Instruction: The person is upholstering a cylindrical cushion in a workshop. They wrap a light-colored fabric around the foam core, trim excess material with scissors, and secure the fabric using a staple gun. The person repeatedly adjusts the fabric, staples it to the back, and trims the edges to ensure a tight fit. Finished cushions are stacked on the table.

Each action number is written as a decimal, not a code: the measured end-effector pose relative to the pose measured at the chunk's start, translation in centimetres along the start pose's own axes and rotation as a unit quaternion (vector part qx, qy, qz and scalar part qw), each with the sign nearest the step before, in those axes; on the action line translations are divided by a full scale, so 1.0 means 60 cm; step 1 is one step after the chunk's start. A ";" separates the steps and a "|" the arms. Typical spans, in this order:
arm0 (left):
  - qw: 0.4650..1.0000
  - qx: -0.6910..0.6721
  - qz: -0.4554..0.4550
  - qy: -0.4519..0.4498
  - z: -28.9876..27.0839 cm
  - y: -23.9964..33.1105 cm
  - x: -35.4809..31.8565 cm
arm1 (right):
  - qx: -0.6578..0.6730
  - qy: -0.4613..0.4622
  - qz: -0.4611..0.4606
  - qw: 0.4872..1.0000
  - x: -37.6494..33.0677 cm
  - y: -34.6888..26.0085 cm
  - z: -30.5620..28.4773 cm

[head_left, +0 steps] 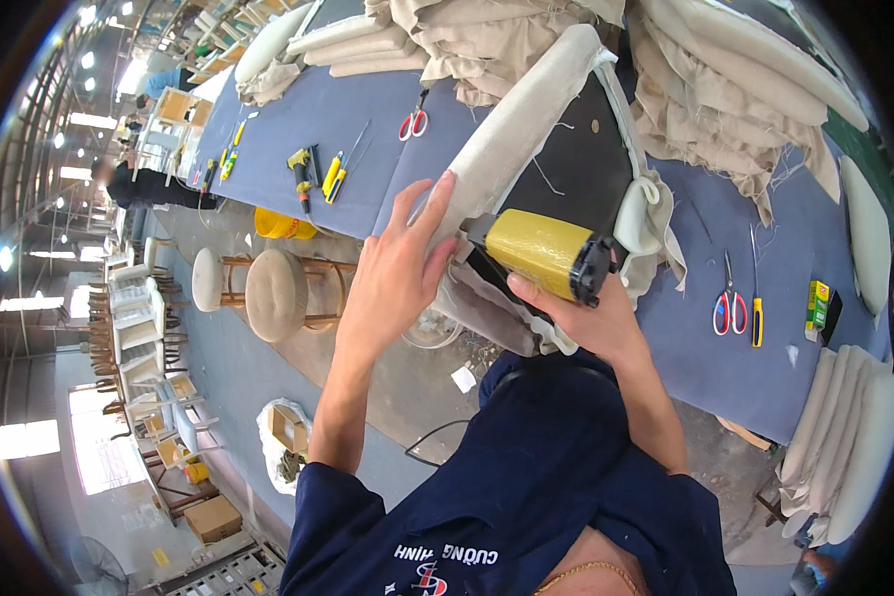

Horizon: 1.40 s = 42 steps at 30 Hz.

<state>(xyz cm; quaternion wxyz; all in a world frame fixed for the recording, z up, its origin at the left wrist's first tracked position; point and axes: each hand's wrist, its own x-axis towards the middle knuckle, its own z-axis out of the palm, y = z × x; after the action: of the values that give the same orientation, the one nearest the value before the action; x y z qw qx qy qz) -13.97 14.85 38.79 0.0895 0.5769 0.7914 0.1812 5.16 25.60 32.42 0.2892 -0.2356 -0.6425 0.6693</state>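
A padded upholstery panel (pixel 515 134) in light beige fabric leans on the table edge in front of me, its black underside (pixel 581 149) turned up. Around its left edge my left hand (pixel 397 263) is closed, the fingers on the fabric and the thumb near the tool's nose. My right hand (pixel 606 323) grips a yellow and black staple gun (pixel 536 250), whose nose is at the panel's near-left edge. Loose fabric (pixel 649 214) hangs along the right side. The gun hides part of the panel, and most of my right fingers are out of sight beneath it.
The blue-covered table (pixel 685 348) bears red-handled scissors (pixel 730 310), a yellow-handled screwdriver (pixel 757 323), a small green-yellow box (pixel 817 306) and fabric-covered pads (pixel 735 60). More scissors (pixel 414 124) and a yellow-black power tool (pixel 299 177) lie left. Stools (pixel 275 296) stand on the floor.
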 end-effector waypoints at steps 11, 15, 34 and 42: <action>0.999 -0.002 0.034 -0.030 -0.006 0.004 0.016 | 0.026 -0.002 0.029 0.999 -0.008 0.021 0.010; 0.998 0.011 0.053 -0.043 -0.017 0.009 0.011 | 0.010 0.006 0.035 0.999 -0.029 0.037 0.020; 0.823 -0.550 0.090 0.115 0.063 -0.069 0.027 | -0.016 0.009 0.020 1.000 -0.069 -0.014 0.004; 0.798 -0.538 0.151 0.226 0.097 -0.031 0.034 | -0.164 0.009 -0.046 0.985 -0.065 0.005 0.016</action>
<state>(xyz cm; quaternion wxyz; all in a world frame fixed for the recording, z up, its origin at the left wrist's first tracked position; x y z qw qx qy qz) -14.19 17.33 32.85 0.1760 0.4909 0.4668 0.7142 7.31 22.22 31.97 0.2829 -0.2564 -0.7510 0.5388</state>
